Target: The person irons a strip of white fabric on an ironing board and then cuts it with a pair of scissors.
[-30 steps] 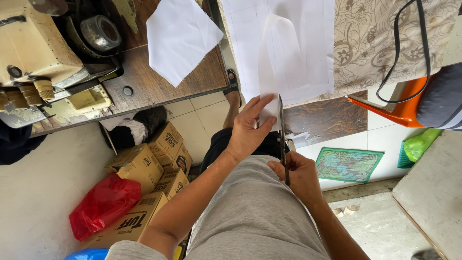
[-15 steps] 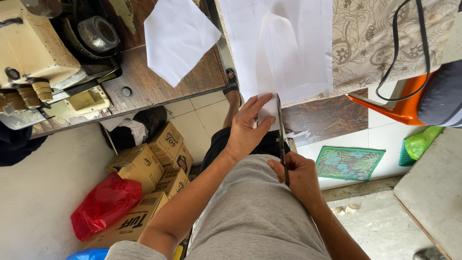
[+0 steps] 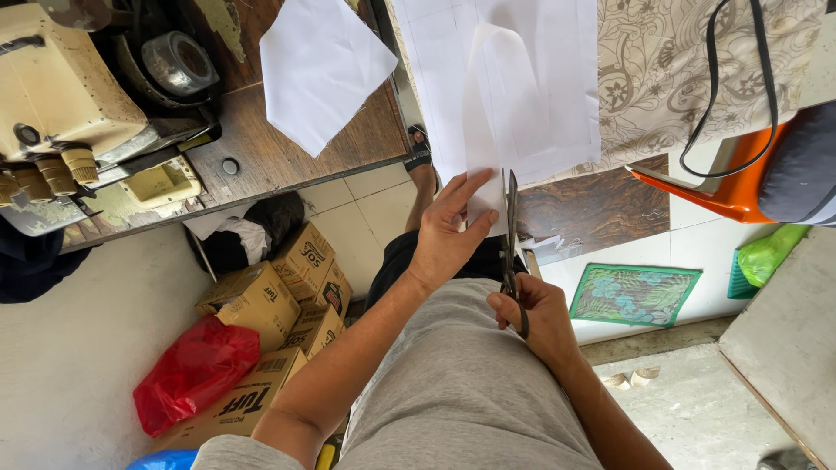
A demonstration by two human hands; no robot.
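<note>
While held, scissors (image 3: 510, 228) at sheet (image 3: 514, 96)

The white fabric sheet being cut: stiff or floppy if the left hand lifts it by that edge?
Probably floppy: the white fabric sheet drapes over the table edge, and the left hand pins its lower edge beside the scissors. Likely light, since it looks thin enough to show a second layer through it.
</note>
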